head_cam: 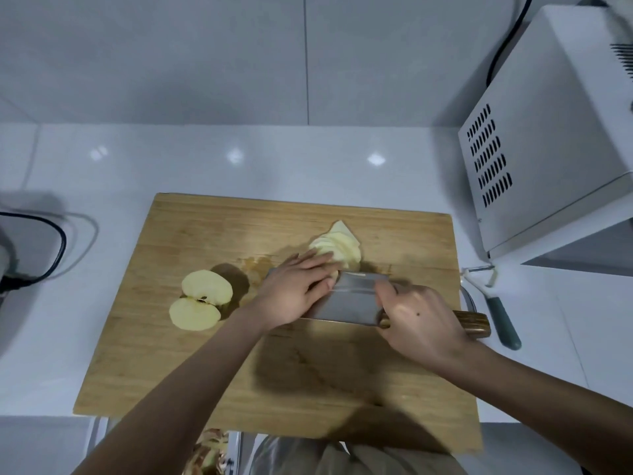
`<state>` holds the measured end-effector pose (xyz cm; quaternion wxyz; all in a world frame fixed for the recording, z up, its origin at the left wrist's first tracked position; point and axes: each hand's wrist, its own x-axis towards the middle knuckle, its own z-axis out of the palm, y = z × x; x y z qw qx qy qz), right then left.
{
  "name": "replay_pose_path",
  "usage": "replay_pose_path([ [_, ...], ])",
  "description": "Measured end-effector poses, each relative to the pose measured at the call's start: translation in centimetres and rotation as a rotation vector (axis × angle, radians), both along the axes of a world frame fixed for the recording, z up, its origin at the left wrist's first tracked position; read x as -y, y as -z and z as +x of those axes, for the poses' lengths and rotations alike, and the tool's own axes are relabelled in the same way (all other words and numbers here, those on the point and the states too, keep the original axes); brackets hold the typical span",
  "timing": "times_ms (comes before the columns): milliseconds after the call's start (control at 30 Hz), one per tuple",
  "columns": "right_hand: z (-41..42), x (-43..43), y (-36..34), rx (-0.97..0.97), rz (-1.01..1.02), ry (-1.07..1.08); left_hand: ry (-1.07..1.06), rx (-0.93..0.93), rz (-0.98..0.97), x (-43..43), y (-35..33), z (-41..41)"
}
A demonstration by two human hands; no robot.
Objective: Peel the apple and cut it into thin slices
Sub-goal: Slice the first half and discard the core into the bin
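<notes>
left hand [294, 291]: fingers fairly straight, laid flat over the near end of the apple slices [339, 248], pressing down; fingertips right against the flat of the knife blade; whatever is under the palm is hidden.
right hand [419, 320]: fist wrapped round the knife [346, 299] where blade meets handle; the brown wooden handle end sticks out past the hand to the right.
knife: wide rectangular blade, edge down on the board, standing between the two hands, just at the near side of the slices.
apple slices: pale, peeled, thin, fanned in an overlapping row that runs away from the blade toward the far side of the board; right of board centre.
apple pieces [207, 286]: two more peeled chunks, touching each other, on the left part of the board, well apart from the slices; a dark core spot shows where they meet.
cutting board [191, 371]: light wood, lies flat on the counter, near edge toward the person; wet-looking smear just beside the left hand.
counter [102, 173]: white, glossy.
peeler [498, 305]: grey-green handle, lies on the counter just off the board's right edge.
white appliance [548, 132]: vented box, far right, on the counter.
black cable [56, 245]: loops at the left edge.
peel scraps [209, 454]: below the board's near edge; container unclear.
</notes>
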<state>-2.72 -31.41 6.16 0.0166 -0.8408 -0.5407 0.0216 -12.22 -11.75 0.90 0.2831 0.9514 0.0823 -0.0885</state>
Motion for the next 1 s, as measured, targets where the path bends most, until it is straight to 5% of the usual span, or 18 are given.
replay_pose_path([
  [467,3.6,5.0,-3.1,0.069,0.013,-0.030,-0.283,0.006,-0.407,-2.1,2.8,0.4],
  [567,4.5,5.7,-4.1,-0.075,0.021,0.082,-0.438,0.025,-0.666,-1.7,1.8,-0.3],
  [667,5.2,5.6,-4.8,-0.528,0.099,0.358,-0.697,0.077,-0.962,-0.8,0.3,-0.2],
  [767,5.2,4.6,-4.8,-0.956,0.239,0.514,-0.983,0.132,-0.804,-0.4,-0.4,-0.1],
  [1000,2.9,-0.3,-4.5,-1.335,0.374,0.646,-1.159,0.300,-0.373,-1.1,-2.2,-3.4],
])
